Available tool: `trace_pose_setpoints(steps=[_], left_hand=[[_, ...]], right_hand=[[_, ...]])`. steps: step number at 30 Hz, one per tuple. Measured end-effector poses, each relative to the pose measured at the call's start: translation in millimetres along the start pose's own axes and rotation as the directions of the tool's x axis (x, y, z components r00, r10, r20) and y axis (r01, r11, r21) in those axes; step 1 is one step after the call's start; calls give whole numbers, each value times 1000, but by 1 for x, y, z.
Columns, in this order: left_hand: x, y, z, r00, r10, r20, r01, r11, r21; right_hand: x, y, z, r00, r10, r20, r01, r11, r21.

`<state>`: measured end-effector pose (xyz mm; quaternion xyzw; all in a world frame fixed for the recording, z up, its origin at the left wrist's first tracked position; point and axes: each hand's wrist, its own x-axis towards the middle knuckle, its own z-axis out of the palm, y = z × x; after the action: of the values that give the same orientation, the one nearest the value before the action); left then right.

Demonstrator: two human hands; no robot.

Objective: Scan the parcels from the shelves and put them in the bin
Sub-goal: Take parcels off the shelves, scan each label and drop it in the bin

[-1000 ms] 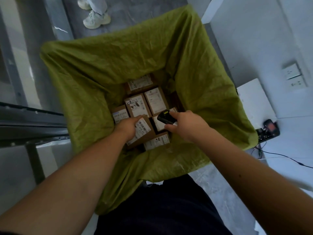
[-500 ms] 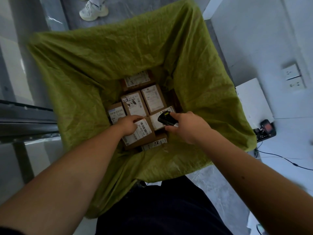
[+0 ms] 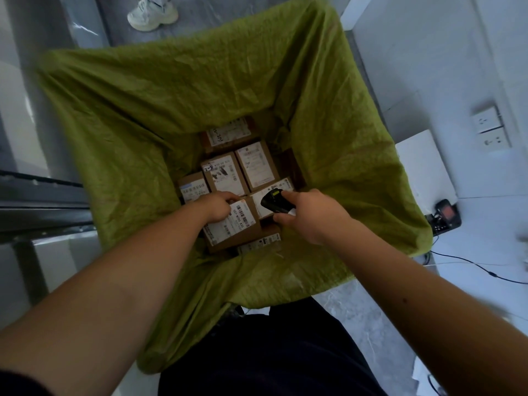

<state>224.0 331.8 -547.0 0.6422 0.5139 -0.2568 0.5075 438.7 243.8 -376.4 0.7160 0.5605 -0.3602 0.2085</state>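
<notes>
I look down into a bin lined with a green bag (image 3: pixel 120 115). Several brown cardboard parcels with white labels lie at its bottom (image 3: pixel 225 172). My left hand (image 3: pixel 218 205) grips the far left edge of a brown parcel (image 3: pixel 243 230) with a barcode label, held inside the bin above the others. My right hand (image 3: pixel 308 215) holds a black handheld scanner (image 3: pixel 273 201), its head pointing toward that parcel's label.
Another person's white shoe (image 3: pixel 151 14) stands on the floor beyond the bin. A scanner cradle (image 3: pixel 445 217) with cables sits on the white surface at right, below wall sockets (image 3: pixel 488 130). A dark metal shelf frame (image 3: pixel 40 201) runs at left.
The parcel in my left hand has shifted slightly lower and left inside the bin, showing more of its label. My right hand with the scanner stays beside it.
</notes>
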Motion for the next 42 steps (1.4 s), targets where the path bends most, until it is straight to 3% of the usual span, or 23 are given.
trace_pose_setpoints(steps=[11,15,20,25,28,34,39,42], left_hand=[[2,-1,-15,989,-103,102,114,988,-106],[5,-8,-3,974,-220,56,223,873,-434],[16,-20,4,946,-324,-17,302,897,-323],[14,-13,-2,940,-339,38,330,876,-350],[21,-19,2,933,-354,58,342,830,-441],[20,-26,20,882,-460,-105,257,654,-711],[21,-27,26,871,-457,-178,238,711,-662],[17,-29,24,880,-429,-204,291,827,-480]], right_hand=[[-2,5,2,1000,3,7,-3,1000,17],[1,4,3,1000,5,6,-5,1000,9],[5,-2,5,1000,-9,11,9,1000,-5],[10,-4,8,1000,-18,12,19,1000,-14],[11,-4,10,1000,-16,25,16,1000,-6],[14,-2,14,999,0,47,-1,1000,18],[16,-4,16,998,0,60,-1,1000,19],[17,-5,16,998,-10,61,8,1000,24]])
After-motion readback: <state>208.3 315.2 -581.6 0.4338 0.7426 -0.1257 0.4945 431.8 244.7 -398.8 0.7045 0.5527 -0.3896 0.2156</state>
